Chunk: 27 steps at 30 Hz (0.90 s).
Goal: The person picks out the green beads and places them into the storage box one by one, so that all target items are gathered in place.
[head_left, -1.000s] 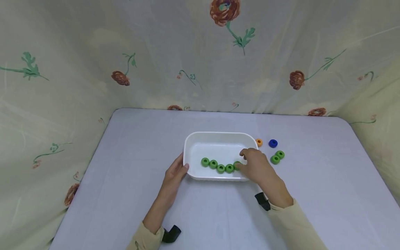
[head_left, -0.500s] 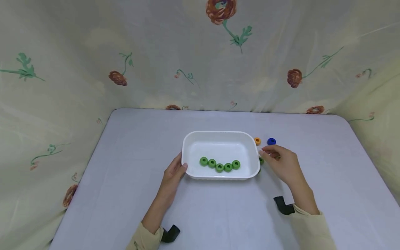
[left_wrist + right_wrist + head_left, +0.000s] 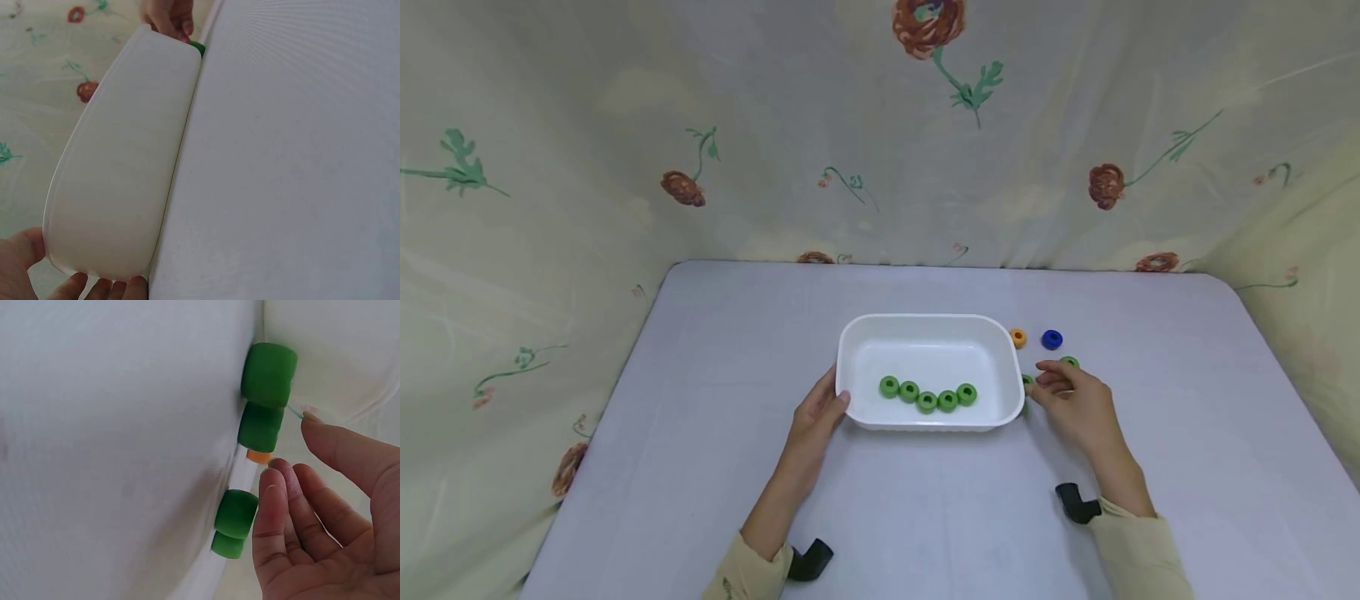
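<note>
A white tray (image 3: 928, 333) sits on the table with several green beads (image 3: 927, 402) in a curved row along its near side. My left hand (image 3: 815, 429) grips the tray's left end, thumb at the rim and fingers against the outer wall. To the right of the tray, my right hand (image 3: 1082, 412) hovers with thumb and fingertips apart and nothing between them. Its fingertips are near green beads (image 3: 269, 375) beside the tray's right end, which partly hides these in the head view. Another green bead (image 3: 1070, 362) shows behind the right hand.
An orange bead (image 3: 1018, 338) lies by the tray's far right corner. A blue bead (image 3: 1052, 339) is a little farther right. The white-covered table (image 3: 737, 333) ends at the back against a flowered cloth (image 3: 775, 125).
My right hand has left the bead at the right end of the row and moved right, out of the tray, then shifted slightly nearer. The left hand keeps its grip on the tray.
</note>
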{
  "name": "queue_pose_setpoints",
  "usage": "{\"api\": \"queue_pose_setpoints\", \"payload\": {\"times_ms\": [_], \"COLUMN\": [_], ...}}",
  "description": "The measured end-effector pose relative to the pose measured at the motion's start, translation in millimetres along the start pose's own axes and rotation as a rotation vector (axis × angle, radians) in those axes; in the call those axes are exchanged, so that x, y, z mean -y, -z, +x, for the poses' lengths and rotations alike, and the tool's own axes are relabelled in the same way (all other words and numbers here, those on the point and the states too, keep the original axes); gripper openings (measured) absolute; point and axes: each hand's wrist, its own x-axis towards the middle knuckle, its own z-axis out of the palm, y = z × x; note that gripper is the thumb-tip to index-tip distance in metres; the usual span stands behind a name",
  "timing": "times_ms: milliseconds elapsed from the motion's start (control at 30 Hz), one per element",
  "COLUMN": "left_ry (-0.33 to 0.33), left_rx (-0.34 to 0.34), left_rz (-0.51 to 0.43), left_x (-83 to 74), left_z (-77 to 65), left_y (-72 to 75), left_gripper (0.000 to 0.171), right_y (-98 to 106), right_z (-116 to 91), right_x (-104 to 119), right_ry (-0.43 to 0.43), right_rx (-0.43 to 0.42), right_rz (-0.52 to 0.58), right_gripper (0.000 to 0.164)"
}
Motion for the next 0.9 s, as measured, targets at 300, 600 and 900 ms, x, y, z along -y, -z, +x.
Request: {"api": "queue_pose_setpoints", "payload": {"times_ms": [300, 600, 900], "left_ry": [0.003, -0.004, -0.007], "left_rx": [-0.001, 0.003, 0.003], "left_rz": [0.005, 0.002, 0.004], "left_x": [0.3, 0.3, 0.5], "left_z": [0.1, 0.6, 1.0], "left_y": [-0.4, 0.6, 1.0], "left_gripper": [0.055, 0.056, 0.056], "right_y": [-4.8, -10.3, -14.5], "right_z": [1.4, 3.1, 1.7], "right_x": [-6.5, -7.2, -6.9], "right_ry": [-0.039, -0.034, -0.039], "right_rx": [0.025, 0.037, 0.045], "right_rz": [0.016, 0.012, 0.023], "right_gripper": [0.042, 0.04, 0.038]}}
